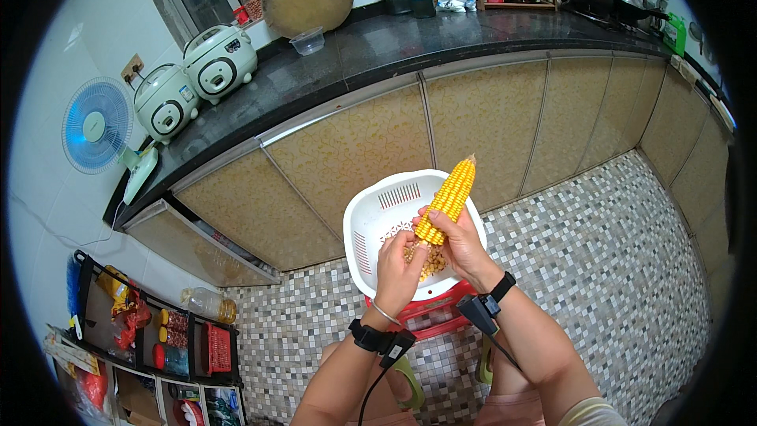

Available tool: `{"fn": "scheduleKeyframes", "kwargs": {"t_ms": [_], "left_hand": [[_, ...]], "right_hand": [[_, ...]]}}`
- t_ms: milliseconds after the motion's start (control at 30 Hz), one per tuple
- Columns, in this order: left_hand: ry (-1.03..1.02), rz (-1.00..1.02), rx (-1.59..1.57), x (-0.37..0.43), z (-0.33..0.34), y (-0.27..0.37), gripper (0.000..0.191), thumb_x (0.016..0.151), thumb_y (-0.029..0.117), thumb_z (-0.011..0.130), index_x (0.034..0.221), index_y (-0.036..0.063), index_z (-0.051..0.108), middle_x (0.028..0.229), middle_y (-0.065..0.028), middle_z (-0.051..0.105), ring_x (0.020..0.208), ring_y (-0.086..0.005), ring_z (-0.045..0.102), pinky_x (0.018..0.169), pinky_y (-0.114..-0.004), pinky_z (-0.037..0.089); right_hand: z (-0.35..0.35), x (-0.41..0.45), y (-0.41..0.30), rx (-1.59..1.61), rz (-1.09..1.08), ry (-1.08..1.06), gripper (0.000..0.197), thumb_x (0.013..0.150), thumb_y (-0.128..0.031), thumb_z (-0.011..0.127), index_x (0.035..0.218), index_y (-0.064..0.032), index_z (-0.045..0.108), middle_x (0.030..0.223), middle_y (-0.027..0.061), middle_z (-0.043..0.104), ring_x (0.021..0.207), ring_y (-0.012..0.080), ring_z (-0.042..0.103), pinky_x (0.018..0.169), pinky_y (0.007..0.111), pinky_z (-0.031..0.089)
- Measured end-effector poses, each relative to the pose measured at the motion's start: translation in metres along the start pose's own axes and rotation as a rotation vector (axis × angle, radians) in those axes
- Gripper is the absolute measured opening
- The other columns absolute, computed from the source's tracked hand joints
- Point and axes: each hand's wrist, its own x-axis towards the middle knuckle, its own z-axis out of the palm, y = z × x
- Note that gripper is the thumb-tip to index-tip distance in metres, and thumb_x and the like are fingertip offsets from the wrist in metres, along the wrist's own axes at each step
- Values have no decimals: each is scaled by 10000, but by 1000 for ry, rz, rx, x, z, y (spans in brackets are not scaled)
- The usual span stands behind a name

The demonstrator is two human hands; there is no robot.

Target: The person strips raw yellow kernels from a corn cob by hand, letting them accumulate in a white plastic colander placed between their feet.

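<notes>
An ear of yellow corn (450, 198) is held in my right hand (467, 242), tilted with its tapered tip up and away from me. My right thumb lies across the kernels on its lower half. At the ear's blunt lower end are the curled fingers and thumb of my left hand (397, 263); whether they pinch it is unclear. Both hands are over a white plastic basket (359, 213) with slotted sides. Loose corn kernels (434, 263) lie in its bottom, partly hidden by my hands.
The basket rests on a red plastic stool (440, 328) on the mosaic-tiled floor (579, 272). Ahead runs a black countertop (378, 50) with two rice cookers (219, 65) and a fan (97, 124). A storage rack (139, 343) stands at left, near a clear plastic bottle (207, 303).
</notes>
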Motion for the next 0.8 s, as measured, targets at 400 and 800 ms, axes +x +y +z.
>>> {"fn": "scheduleKeyframes", "kwargs": {"t_ms": [400, 800], "left_hand": [[207, 307, 362, 3, -1, 7, 221, 758, 154, 749, 891, 64, 596, 865, -90, 574, 898, -297, 562, 1098, -523, 334], [268, 192, 358, 7, -8, 2, 119, 843, 127, 682, 859, 30, 616, 863, -108, 614, 879, -317, 586, 953, -422, 439]], "right_hand": [[0, 0, 5, -69, -76, 37, 437, 947, -83, 632, 1294, -71, 367, 1071, 88, 580, 968, 194, 647, 821, 327, 558], [0, 0, -1, -38, -58, 56, 437, 949, -70, 620, 1300, -67, 360, 1081, 98, 591, 976, 206, 653, 836, 345, 565]]}}
